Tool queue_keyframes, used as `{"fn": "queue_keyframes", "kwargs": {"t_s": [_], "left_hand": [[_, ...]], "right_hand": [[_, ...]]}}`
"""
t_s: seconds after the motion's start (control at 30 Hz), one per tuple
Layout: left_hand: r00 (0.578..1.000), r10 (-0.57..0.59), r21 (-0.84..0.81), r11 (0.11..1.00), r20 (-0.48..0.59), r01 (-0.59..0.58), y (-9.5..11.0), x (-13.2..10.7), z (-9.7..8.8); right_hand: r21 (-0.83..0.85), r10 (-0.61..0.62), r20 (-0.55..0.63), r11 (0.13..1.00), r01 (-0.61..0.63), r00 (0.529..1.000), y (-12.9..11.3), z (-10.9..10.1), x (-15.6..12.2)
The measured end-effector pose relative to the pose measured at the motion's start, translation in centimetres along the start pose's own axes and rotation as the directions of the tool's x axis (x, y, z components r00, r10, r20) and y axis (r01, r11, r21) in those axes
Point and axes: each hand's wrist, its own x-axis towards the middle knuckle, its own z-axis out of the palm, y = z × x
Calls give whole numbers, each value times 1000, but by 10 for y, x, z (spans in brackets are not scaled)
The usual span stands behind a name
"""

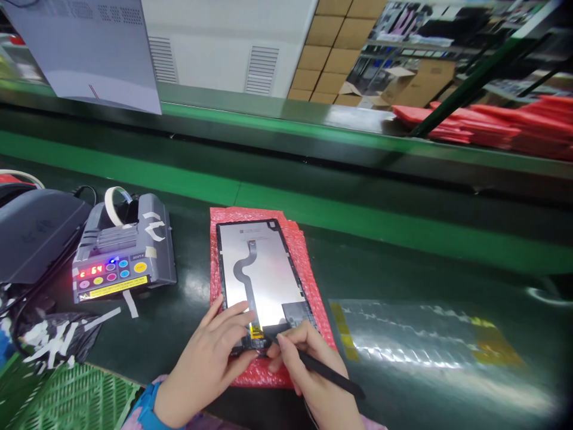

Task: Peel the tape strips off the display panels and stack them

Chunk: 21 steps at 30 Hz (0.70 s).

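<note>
A tablet screen assembly [268,269] lies with its silvery inner side up, framed in black. A dark ribbon cable [244,272] winds down it to a piece of yellow tape [256,332] near the lower edge. Under the tablet is red bubble wrap [319,298]. My left hand [217,343] rests with fingers apart on the lower left of the tablet, fingertips by the cable. Gripped like a pen in my right hand [313,370] is a black stick-shaped tool [333,377]. Its tip is at the tablet's lower edge, right of the yellow tape; exact contact cannot be made out.
A grey tape dispenser [125,245] with a lit display stands at left, beside another grey machine [40,233]. Tape scraps [54,343] lie near a green crate [76,400]. Clear film [412,334] is taped down at right. Red bubble bags [501,125] lie on the back ledge.
</note>
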Motion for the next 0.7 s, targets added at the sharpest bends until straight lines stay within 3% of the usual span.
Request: {"fn": "queue_keyframes", "kwargs": {"t_s": [0.23,0.53,0.7], "left_hand": [[999,34,34,999,0,-34,2,3,-3],[999,40,89,995,8,-40,0,-2,2],[999,46,93,995,1,-46,1,-1,1]], "right_hand": [[-67,-45,70,997,50,997,20,-7,2],[-52,62,-15,997,-62,998,-3,2,-3],[-52,58,-150,996,-66,987,-4,-9,-5]]}}
